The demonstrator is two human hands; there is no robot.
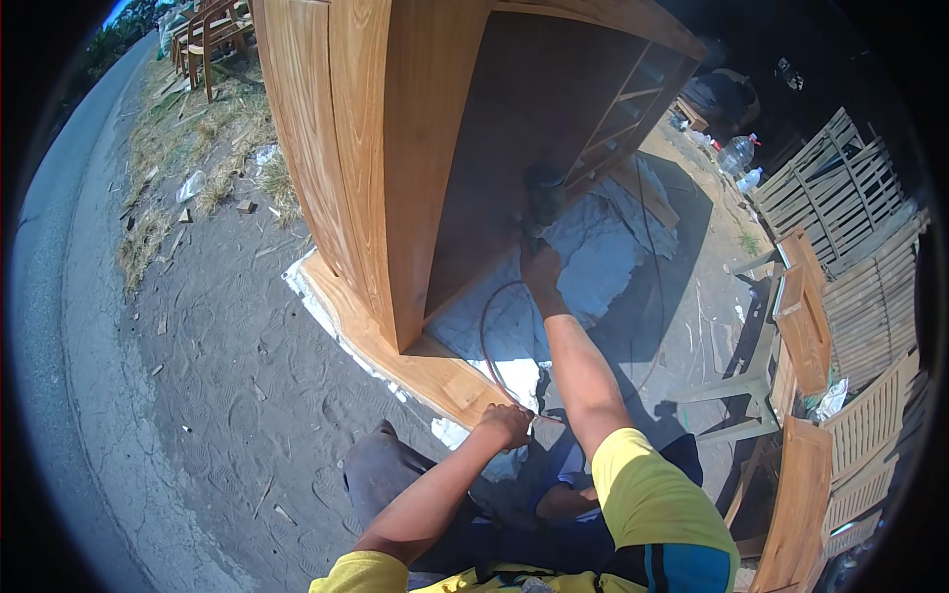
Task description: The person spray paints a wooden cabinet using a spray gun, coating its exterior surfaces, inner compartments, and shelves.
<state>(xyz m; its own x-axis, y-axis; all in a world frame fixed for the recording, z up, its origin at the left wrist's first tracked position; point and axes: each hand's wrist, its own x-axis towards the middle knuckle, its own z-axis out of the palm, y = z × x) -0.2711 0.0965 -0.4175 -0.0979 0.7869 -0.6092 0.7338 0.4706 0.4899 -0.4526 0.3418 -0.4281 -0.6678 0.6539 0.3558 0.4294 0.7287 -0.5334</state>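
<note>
The right hand (540,269) grasps a dark, cylindrical-cupped spray gun (545,194), which extends just beyond its fingers toward a tall, open, brown wooden cabinet (423,148). The left hand (505,425) curls its fingers around a thin reddish-brown hose (483,334) that loops from them up toward the right fingers, over a crumpled white sheet (591,252).

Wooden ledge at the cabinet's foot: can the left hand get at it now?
Likely yes: the left hand is beside the wooden ledge, nothing visibly between, though it seems closed on the hose.
</note>
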